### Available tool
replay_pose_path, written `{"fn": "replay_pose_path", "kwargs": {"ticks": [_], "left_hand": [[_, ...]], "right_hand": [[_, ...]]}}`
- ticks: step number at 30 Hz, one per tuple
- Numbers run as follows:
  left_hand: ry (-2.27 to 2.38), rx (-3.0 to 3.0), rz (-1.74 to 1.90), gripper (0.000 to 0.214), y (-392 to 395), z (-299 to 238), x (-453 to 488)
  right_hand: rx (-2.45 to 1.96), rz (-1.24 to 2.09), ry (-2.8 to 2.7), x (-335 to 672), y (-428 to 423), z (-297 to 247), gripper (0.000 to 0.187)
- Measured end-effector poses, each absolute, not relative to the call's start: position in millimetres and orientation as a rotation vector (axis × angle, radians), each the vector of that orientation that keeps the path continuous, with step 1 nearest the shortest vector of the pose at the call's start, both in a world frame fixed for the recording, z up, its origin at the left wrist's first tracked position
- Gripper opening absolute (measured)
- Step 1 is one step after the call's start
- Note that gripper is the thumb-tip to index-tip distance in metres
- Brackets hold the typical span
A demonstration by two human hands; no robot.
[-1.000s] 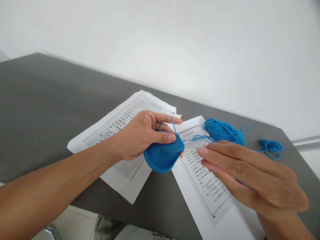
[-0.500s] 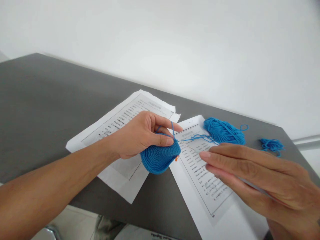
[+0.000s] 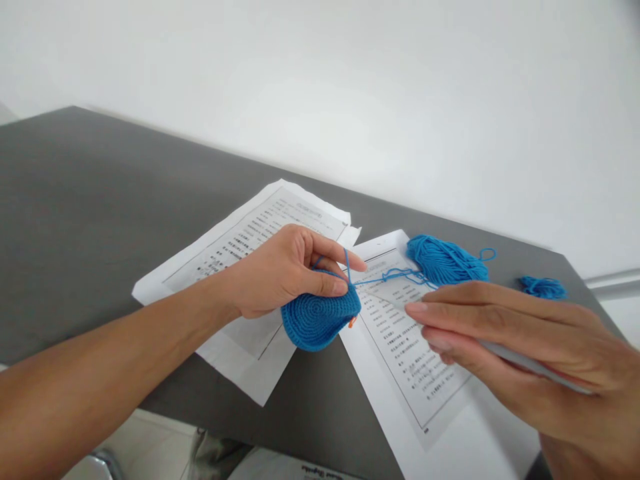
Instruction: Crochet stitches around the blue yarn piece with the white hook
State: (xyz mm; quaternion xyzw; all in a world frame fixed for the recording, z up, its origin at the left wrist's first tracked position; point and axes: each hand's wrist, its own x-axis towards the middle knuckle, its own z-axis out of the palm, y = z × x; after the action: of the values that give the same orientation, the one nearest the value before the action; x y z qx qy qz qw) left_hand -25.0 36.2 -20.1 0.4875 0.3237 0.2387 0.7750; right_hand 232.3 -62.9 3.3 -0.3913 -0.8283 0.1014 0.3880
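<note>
The fingers (image 3: 330, 287) of our left hand (image 3: 280, 273) pinch the blue crocheted piece (image 3: 320, 313) by its upper rim, a strand of yarn (image 3: 348, 261) looped over the extended index; those of our right hand (image 3: 530, 333) grip a slim pale crochet hook (image 3: 535, 367). We hold the piece over the gap where the left sheet (image 3: 245, 233) and the right sheet (image 3: 405, 353) part toward the near edge. The desk (image 3: 100, 200) gives us wide room from the left sheet to its far left corner; on our right, room narrows beside the yarn skein (image 3: 447, 260) along the far edge and the small yarn bundle (image 3: 544, 288) by the right edge. The piece's rounded side faces the near edge; its corner, an orange marker (image 3: 353, 322) just below, points toward the right edge. The hook's long axis slants roughly with the far edge, tip leftward at that corner; whether it enters a stitch, we cannot tell.
</note>
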Motion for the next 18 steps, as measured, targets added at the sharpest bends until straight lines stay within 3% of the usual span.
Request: {"fn": "replay_pose_path", "kwargs": {"ticks": [3,9,14,18], "left_hand": [[0.676,1.050,0.511,0.022,35,-19,-25],[0.660,1.061,0.540,0.024,34,-18,-25],[0.596,1.009,0.651,0.023,29,-21,-20],[0.669,1.040,0.748,0.024,22,-24,-11]], "right_hand": [[-1.021,0.503,-1.932,227,-61,4,0.040],[-1.031,1.033,-1.364,218,-53,-8,0.011],[-1.053,1.331,-0.973,199,-44,-14,0.024],[-0.999,1.260,-0.924,181,-45,-26,0.021]]}}
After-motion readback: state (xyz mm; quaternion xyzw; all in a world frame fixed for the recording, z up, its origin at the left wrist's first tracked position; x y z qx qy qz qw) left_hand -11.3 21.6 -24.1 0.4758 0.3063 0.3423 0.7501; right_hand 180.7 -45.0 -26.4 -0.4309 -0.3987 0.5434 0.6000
